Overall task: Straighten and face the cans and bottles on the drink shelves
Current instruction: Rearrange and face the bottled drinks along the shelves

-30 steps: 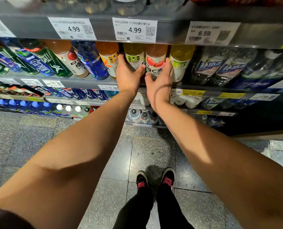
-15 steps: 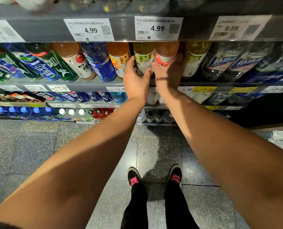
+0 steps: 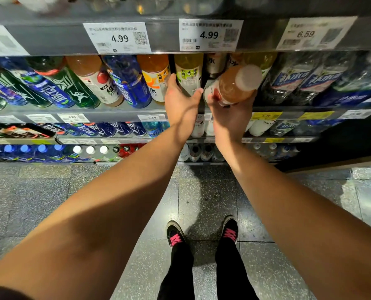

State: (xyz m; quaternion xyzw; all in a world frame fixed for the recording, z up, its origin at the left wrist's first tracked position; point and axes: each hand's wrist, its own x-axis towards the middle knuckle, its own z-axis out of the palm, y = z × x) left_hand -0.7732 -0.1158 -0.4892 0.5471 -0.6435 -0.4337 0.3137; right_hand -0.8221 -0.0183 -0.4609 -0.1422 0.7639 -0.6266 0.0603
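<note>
**Drink shelf facing: one bottle out, slot not yet refilled**

Right hand (image 3: 230,118) grips an orange-tinted bottle (image 3: 234,85) from beneath, fingers curled round its body. The bottle is tipped, white cap toward the camera, clear of the row and in front of the middle shelf (image 3: 119,112). Left hand (image 3: 181,105) is open, palm turned right, just beside the yellow-green bottle (image 3: 188,72); whether it touches that bottle I cannot tell.

Progress, as judged: the row to the left (green, blue, orange bottles) stands fairly regular with labels outward. A dark gap shows behind the held bottle, so its slot is not yet faced. Clear bottles (image 3: 305,79) to the right and the lower shelves look untouched; most work probably remains.

Setting: grey metal shelving with price tags (image 3: 118,37), one reading 4.99. Speckled grey tile floor (image 3: 201,202) below, with dark shoes with pink laces.
</note>
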